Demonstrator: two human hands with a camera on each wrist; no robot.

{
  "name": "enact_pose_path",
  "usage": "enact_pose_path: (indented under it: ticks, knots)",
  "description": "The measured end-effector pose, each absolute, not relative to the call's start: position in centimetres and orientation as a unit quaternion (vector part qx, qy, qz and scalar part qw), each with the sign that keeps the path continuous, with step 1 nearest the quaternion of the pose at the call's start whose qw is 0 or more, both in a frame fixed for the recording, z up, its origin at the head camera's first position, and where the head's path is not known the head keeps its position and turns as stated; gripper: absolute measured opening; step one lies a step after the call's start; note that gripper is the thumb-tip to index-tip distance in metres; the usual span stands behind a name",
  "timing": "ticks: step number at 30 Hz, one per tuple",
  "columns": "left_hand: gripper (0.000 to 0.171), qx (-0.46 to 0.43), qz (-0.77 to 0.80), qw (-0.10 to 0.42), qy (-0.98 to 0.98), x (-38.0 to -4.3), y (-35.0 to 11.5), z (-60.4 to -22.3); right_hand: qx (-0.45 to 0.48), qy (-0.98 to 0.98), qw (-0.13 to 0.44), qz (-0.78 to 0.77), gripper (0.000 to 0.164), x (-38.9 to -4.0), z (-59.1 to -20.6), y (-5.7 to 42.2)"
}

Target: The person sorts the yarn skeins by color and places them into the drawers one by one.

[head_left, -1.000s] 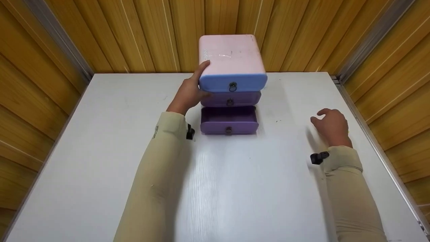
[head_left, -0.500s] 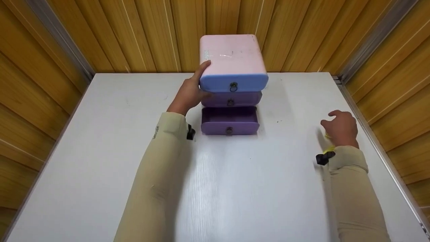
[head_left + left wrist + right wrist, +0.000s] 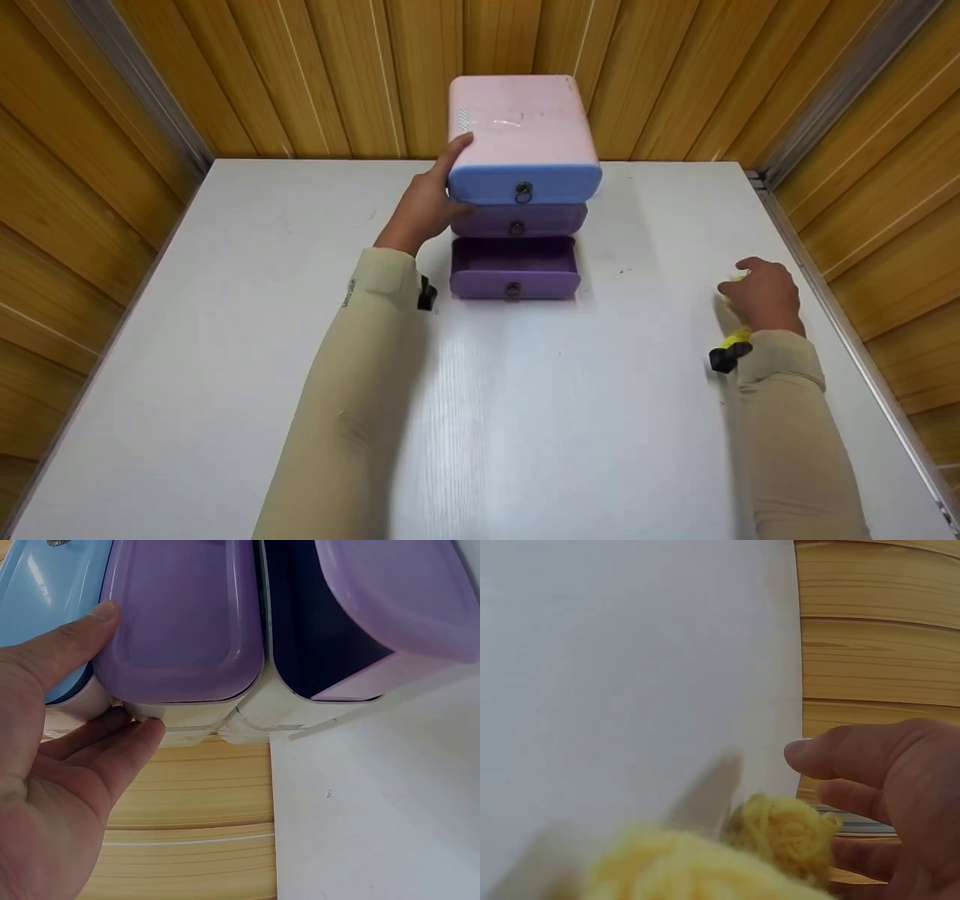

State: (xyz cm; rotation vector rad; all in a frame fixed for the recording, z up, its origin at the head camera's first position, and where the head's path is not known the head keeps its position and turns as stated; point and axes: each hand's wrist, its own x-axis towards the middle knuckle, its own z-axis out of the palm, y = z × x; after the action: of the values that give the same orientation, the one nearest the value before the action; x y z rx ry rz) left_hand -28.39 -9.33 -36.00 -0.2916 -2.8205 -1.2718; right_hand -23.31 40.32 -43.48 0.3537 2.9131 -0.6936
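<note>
A pink drawer cabinet (image 3: 521, 120) stands at the table's back, with a blue top drawer front (image 3: 525, 184) and a purple middle one (image 3: 525, 219). The bottom purple drawer (image 3: 514, 285) is pulled out. My left hand (image 3: 426, 204) holds the cabinet's left side. In the left wrist view its thumb lies on the middle drawer's front, its fingers on the side. My right hand (image 3: 765, 294) is by the right edge, fingers spread and bent beside a ball of yellow yarn (image 3: 789, 836); thumb and yarn are apart. Another yellow yarn ball (image 3: 682, 870) is blurred close to the right wrist camera.
The white table (image 3: 570, 420) runs between wood-patterned walls (image 3: 330, 75), with metal framing (image 3: 832, 97) at the corners. The cabinet stands close to the back wall. A metal strip borders the table on the right.
My right hand has shifted to the right and slightly towards me, and yellow yarn now shows beside it. The left hand keeps its place on the cabinet.
</note>
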Motion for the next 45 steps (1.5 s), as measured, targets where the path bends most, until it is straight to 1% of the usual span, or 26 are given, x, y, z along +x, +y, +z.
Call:
enact_pose_path:
  ticks: [5,13,18,22,26,35,45]
  knots:
    - [0.105,-0.090,-0.406,0.015,-0.909,-28.4,-9.3,-36.0,0.122,0.960,0.079,-0.239,0.061,-23.1,-43.5,40.2]
    - [0.106,-0.083,-0.410,0.006,-0.908,-28.2,-9.4,-36.2,0.105,0.964,0.086,-0.230,0.056,-22.9,-43.5,39.7]
    - [0.106,-0.080,-0.412,0.004,-0.908,-28.2,-9.5,-36.2,0.083,0.968,0.074,-0.224,0.050,-22.9,-43.7,39.2]
    - [0.105,-0.083,-0.408,0.009,-0.909,-28.2,-9.5,-36.1,0.068,0.971,0.061,-0.219,0.048,-23.0,-43.5,38.7]
    - [0.105,-0.087,-0.406,0.018,-0.909,-28.2,-9.3,-35.9,0.060,0.971,0.054,-0.224,0.047,-23.1,-43.3,38.3]
    - [0.107,-0.085,-0.408,0.000,-0.909,-28.5,-8.8,-35.8,0.055,0.971,0.057,-0.224,0.049,-23.1,-42.2,37.5]
    - [0.106,-0.088,-0.411,0.007,-0.907,-28.4,-9.1,-35.9,0.028,0.974,0.018,-0.225,0.046,-23.5,-41.9,34.6]
